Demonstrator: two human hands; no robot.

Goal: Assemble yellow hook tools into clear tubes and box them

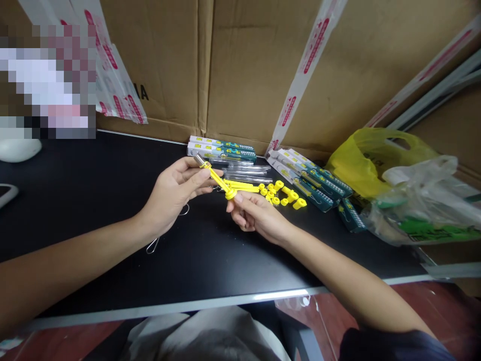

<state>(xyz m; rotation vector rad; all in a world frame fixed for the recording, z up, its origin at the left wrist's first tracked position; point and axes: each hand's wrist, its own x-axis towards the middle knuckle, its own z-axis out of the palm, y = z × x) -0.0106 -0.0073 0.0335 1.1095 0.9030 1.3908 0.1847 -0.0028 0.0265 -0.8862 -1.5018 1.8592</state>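
Between my two hands a yellow spring scale part (217, 178) is held at a slant, its long body running down to a round cap (230, 194). My left hand (163, 193) is closed around its upper end, where a silvery tip (199, 159) sticks out. My right hand (259, 214) pinches the cap between thumb and fingers. Just beyond are clear tubes (250, 173), yellow strips (244, 186) and several loose yellow caps (284, 191). Small metal springs lie partly hidden among them. A wire hook (152, 245) rests on the black table below my left wrist.
Printed narrow boxes (221, 148) lie at the back, and more boxes (306, 178) are piled to the right. Beside them sit a yellow plastic bag (361, 155) and a clear-white bag (421, 205). Large taped cartons (248, 65) wall off the black table's (210, 265) far side.
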